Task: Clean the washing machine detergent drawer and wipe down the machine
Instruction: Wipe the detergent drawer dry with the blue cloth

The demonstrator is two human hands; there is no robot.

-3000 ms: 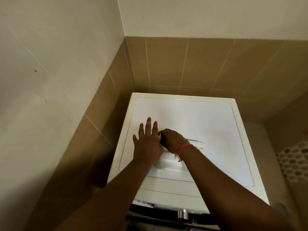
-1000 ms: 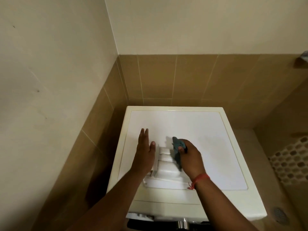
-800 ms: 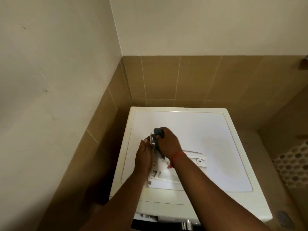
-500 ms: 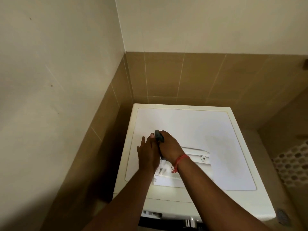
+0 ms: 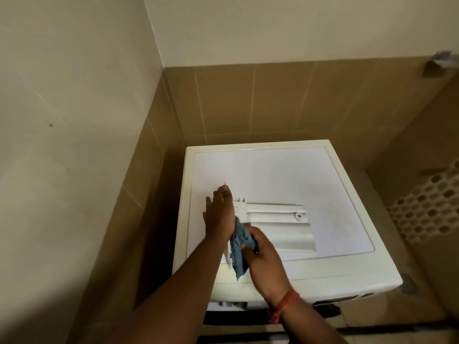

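Blue cloth [image 5: 239, 247] pinched in right hand [image 5: 260, 259]; left hand [image 5: 219, 214], fingers straight, steadies detergent drawer [image 5: 278, 227] lying near machine top's [image 5: 273, 170] front-left corner. Drawer wiping underway; machine wipe-down apparently outstanding.

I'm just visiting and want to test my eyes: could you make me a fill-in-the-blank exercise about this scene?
1. The right hand grips a crumpled ____ cloth.
2. The white plastic detergent drawer lies on top of the white ____.
3. The left hand, fingers straight, rests at the drawer's ____ end.
4. A ____ thread bracelet circles the right wrist.

Missing words: blue; washing machine; left; red
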